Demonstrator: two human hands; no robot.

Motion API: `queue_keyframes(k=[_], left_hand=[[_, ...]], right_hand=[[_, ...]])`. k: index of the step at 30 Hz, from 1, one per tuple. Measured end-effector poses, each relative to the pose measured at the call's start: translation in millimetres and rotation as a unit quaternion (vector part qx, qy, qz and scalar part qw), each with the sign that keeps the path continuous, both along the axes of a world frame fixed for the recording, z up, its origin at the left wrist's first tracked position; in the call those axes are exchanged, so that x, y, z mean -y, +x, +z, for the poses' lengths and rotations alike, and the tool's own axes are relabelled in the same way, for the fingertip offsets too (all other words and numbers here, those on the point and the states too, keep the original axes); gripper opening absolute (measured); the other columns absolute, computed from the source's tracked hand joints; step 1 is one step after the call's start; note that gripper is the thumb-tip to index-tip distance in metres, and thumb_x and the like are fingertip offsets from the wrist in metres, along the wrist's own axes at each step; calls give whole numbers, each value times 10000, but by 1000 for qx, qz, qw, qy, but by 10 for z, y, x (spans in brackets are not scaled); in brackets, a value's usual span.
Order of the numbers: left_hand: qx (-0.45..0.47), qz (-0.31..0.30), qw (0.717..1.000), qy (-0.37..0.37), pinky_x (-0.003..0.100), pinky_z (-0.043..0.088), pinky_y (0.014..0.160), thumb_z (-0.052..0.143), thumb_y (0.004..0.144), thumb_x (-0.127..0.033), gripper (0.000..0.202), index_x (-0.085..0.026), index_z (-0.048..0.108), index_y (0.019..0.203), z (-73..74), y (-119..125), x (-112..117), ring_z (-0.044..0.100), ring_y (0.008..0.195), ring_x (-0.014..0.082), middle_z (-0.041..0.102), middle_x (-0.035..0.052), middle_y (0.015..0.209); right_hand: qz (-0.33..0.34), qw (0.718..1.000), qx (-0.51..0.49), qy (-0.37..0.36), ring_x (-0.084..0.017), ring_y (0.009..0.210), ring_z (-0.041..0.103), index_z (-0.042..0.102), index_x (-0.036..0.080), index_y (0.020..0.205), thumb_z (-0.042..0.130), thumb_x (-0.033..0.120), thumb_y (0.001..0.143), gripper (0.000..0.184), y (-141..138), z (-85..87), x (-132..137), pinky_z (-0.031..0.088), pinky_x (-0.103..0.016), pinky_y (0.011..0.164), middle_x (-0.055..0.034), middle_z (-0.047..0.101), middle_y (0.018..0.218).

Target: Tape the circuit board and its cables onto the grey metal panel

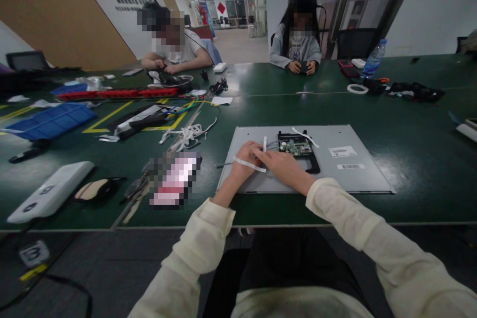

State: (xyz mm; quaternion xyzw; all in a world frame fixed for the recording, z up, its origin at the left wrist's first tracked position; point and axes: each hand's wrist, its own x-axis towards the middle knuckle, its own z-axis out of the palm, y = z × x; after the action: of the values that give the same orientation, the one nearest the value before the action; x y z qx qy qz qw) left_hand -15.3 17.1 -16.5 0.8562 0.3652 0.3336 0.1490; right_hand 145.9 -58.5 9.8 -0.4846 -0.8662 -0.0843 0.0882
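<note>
A grey metal panel [346,179] lies flat on the green table [410,129] in front of me. A small green circuit board [296,147] in a black frame sits near its middle. My left hand [244,159] and my right hand [281,164] rest together on the panel just left of the board. Both have their fingers closed on a white ribbon strip [249,164] that runs between them. Another white strip [304,136] lies over the board. White labels [343,151] are stuck on the panel's right part.
Left of the panel lie a pixelated pink object [175,179], white cable ties [186,134], a white device [50,191], a blue tray [52,120] and a red strip [115,93]. Two people sit across the table. A water bottle [373,59] and tape roll [357,88] stand at far right.
</note>
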Motion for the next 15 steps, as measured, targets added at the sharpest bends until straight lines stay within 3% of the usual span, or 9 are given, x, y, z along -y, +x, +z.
queue_keyframes(k=[5, 8, 11, 15], left_hand=[[11, 15, 999, 36, 372, 493, 855, 559, 730, -101, 337, -148, 536, 1063, 11, -2, 18, 583, 929, 203, 589, 93, 1049], [6, -15, 999, 42, 397, 458, 947, 531, 733, -70, 360, -143, 534, 1086, 23, 3, 16, 564, 1059, 220, 597, 111, 1106], [8, -55, 998, 27, 402, 416, 1025, 508, 739, -40, 399, -140, 542, 1124, 8, 8, 10, 543, 1163, 219, 606, 124, 1187], [-16, -63, 997, -31, 383, 440, 1009, 504, 766, -44, 456, -149, 535, 1208, -12, 17, 18, 589, 1127, 208, 631, 114, 1203]], right_hand=[[-19, 1000, -7, -3, -208, 893, 622, 318, 193, 1400, 308, 151, 979, 424, 14, 14, 39, 479, -285, 719, -122, 627, 1041], [-22, 1000, -8, -7, -213, 891, 622, 347, 174, 1370, 317, 162, 981, 391, 3, 30, 55, 484, -290, 723, -122, 631, 1025], [-22, 1000, -14, -12, -220, 914, 623, 373, 149, 1339, 327, 164, 979, 363, -13, 40, 58, 493, -300, 736, -128, 630, 1036], [-27, 999, -20, -34, -213, 918, 633, 384, 152, 1315, 318, 173, 984, 338, -14, 40, 39, 505, -299, 741, -136, 628, 1071]])
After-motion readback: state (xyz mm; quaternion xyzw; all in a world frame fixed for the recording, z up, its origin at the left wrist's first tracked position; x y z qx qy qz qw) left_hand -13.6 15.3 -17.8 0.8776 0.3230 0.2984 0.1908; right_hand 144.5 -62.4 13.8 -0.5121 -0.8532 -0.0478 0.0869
